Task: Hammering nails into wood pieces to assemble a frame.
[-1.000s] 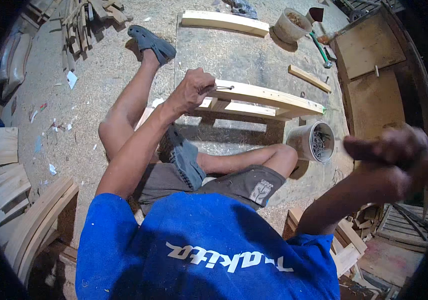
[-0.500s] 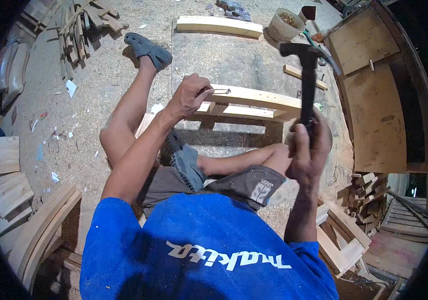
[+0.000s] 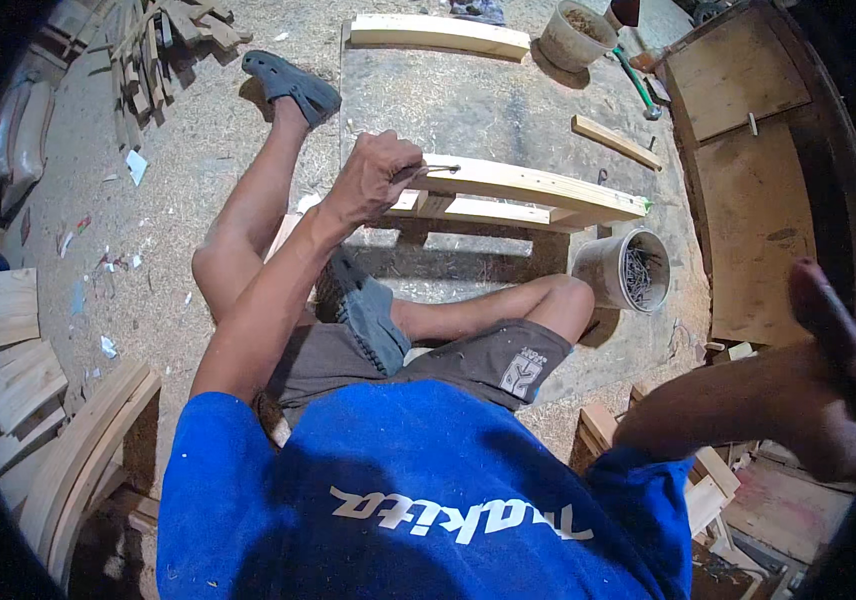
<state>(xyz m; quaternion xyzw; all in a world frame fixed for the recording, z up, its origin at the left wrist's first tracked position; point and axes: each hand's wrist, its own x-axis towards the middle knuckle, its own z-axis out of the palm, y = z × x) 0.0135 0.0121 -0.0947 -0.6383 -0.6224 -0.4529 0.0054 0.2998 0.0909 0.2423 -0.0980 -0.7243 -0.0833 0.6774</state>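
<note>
Toward one o'clock lies the pale wooden frame [image 3: 508, 214], which I judge stiff, light and best held by its long rail [image 3: 538, 185], the left hand [image 3: 381, 178] pinching a thin metal piece [image 3: 441, 168] over it, while at three o'clock I cannot tell the grip of the blurred right hand [image 3: 850, 365].

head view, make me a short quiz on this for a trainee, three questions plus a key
1. What does the left hand hold at the wooden frame?

2. True or false: the nail bucket is to the right of the left hand.

3. What colour is the shirt?
a) red
b) blue
c) yellow

Key:
1. A thin metal piece; its exact kind is too small to tell.
2. True.
3. b
</note>
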